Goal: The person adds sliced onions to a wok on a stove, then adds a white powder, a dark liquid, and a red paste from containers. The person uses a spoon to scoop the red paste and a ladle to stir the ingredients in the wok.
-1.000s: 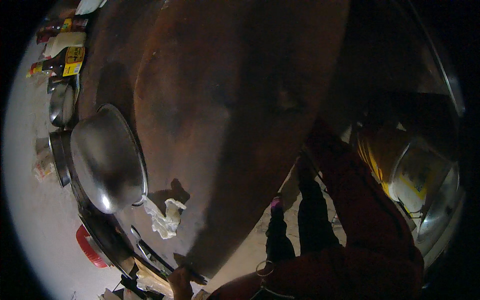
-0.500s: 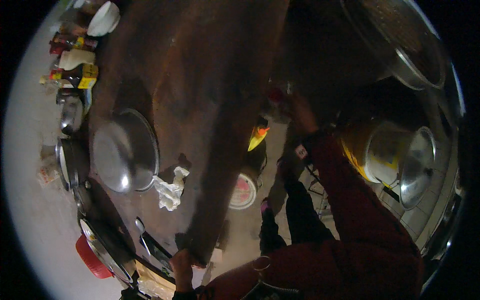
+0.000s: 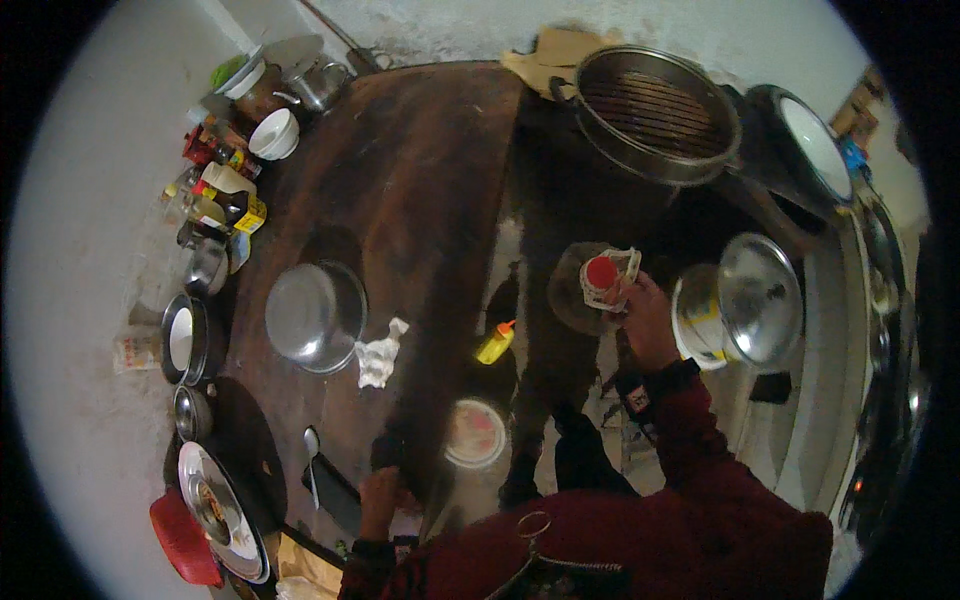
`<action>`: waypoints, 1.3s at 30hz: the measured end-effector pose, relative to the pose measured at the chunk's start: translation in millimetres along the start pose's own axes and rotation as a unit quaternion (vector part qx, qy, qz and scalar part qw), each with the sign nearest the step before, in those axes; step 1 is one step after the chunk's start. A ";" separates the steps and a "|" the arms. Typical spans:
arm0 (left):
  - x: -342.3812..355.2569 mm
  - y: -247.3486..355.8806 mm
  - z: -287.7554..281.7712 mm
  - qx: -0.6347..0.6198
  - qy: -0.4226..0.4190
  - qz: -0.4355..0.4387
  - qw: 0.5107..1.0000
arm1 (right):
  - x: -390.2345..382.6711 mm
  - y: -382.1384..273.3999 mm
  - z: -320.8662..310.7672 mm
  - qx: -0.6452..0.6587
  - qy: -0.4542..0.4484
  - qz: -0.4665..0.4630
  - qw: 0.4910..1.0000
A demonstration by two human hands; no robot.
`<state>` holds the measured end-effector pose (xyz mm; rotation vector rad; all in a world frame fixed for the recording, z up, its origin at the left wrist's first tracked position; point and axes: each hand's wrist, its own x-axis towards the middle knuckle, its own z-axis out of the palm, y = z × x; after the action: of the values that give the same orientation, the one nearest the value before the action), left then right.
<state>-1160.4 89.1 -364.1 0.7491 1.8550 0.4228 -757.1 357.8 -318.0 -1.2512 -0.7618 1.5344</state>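
My right hand [image 3: 650, 322] is closed at a large clear plastic jug with a red cap [image 3: 601, 272] and pale handle collar. The jug's lower body is dim. To its left stands a small yellow squeeze bottle [image 3: 494, 346] with an orange tip, and nearer me a round tub with a pale lid [image 3: 474, 434]. My left hand [image 3: 379, 500] is low by the near table edge, beside a dark flat object [image 3: 334, 492] and a spoon [image 3: 313, 460]; its fingers are lost in shadow.
On the brown table [image 3: 420, 150] are an upturned metal basin [image 3: 312, 318] and crumpled white tissue [image 3: 382, 356]. Bottles, bowls and pans line the left wall. A steamer pot with a slatted rack [image 3: 660, 110] stands far right; a shiny metal lid [image 3: 762, 300] rests by a bucket [image 3: 698, 318].
My view has lifted and brightened, bringing the back wall and whole steamer pot into sight. The red-capped jug at my right hand, dim before, now shows clearly. My left hand remains near the table edge.
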 end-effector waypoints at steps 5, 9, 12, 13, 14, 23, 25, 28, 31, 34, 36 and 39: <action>-49.5 40.7 18.2 -0.055 -0.321 0.181 0.928 | -112.7 -30.1 -8.7 -0.074 0.017 -0.126 0.989; -57.7 39.2 43.6 0.166 -0.345 0.247 0.890 | -193.3 -45.0 -12.1 -0.054 0.043 -0.151 0.986; -46.5 44.3 44.1 0.239 -0.335 0.267 0.871 | -245.3 -45.5 -18.0 0.017 0.036 -0.122 0.992; -43.7 53.9 43.3 0.226 -0.333 0.267 0.876 | -256.6 -46.5 -19.8 0.082 0.005 -0.126 0.989; -48.3 64.4 45.3 0.179 -0.331 0.267 0.887 | -270.4 -45.3 -21.0 0.088 0.028 -0.108 0.990; -207.2 181.2 177.9 0.108 -0.429 0.451 0.775 | -422.7 -3.4 -85.0 0.074 0.089 -0.134 0.984; -243.4 184.3 224.3 0.161 -0.464 0.508 0.708 | -454.4 3.5 -106.1 0.133 0.072 -0.145 0.978; -284.7 179.4 268.5 0.226 -0.456 0.589 0.627 | -499.4 9.5 -134.5 0.127 0.050 -0.158 0.978; -304.1 192.3 301.4 0.269 -0.442 0.671 0.531 | -519.7 9.5 -150.4 0.125 0.027 -0.197 0.972; -313.1 203.2 332.2 0.260 -0.480 0.712 0.440 | -531.6 8.3 -157.7 0.145 0.093 -0.205 0.964; -318.5 205.1 351.1 0.275 -0.514 0.688 0.431 | -544.6 6.7 -166.6 0.104 0.158 -0.195 0.962; -329.5 203.7 382.3 0.222 -0.574 0.678 0.400 | -570.2 8.4 -174.5 0.106 0.236 -0.188 0.947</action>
<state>-662.5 0.0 -163.1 2.1315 -0.3991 0.1788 -596.6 -199.1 -177.3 -1.1660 -0.4699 0.9277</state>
